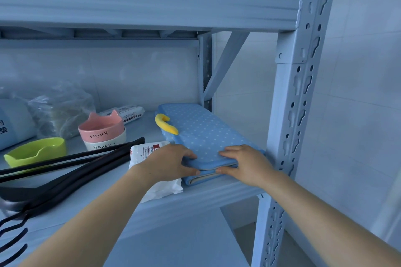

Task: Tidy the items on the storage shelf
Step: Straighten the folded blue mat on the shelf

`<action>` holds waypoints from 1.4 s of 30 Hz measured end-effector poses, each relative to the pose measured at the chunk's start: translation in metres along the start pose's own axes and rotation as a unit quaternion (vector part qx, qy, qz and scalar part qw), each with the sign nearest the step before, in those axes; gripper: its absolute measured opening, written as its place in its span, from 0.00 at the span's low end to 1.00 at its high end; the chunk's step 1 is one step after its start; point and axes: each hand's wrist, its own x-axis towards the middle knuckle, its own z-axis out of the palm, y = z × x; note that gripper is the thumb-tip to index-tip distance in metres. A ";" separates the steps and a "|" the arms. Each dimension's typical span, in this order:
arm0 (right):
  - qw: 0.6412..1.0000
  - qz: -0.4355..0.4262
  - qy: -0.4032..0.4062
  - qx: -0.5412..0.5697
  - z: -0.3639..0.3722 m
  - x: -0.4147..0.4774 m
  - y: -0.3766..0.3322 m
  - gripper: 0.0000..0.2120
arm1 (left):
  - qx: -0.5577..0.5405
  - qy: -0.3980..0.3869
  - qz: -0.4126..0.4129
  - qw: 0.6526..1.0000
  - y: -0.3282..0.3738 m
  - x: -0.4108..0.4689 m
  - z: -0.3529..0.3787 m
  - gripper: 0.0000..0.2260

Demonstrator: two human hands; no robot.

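Note:
A folded blue mat with white dots (201,128) lies at the right end of the shelf board (195,199), a yellow curved piece (166,124) on its left edge. My left hand (171,161) grips the mat's near left corner, fingers on top and thumb at the front edge. My right hand (243,163) grips the near edge further right the same way. A white packet with a red label (149,149) lies partly under my left forearm.
Black hangers (71,171) lie across the shelf's left. Behind them sit a green cat-ear bowl (36,151), a pink bowl (101,129) stacked on a white one, a clear plastic bag (60,108) and a white wrapped pack (128,112). The shelf's upright post (290,115) stands right beside the mat.

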 end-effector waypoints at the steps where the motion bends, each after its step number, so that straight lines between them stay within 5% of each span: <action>1: 1.000 0.003 -0.003 0.000 -0.001 0.000 0.000 0.28 | 0.002 0.000 0.001 1.000 0.000 0.000 0.000 0.24; 32: 0.997 0.017 0.063 -0.035 0.016 -0.012 -0.041 0.27 | -0.015 0.026 -0.010 1.000 -0.021 -0.030 -0.008 0.17; 42: 0.999 0.037 0.018 -0.022 -0.010 -0.049 -0.047 0.28 | -0.049 0.024 0.069 0.996 -0.008 -0.056 -0.007 0.16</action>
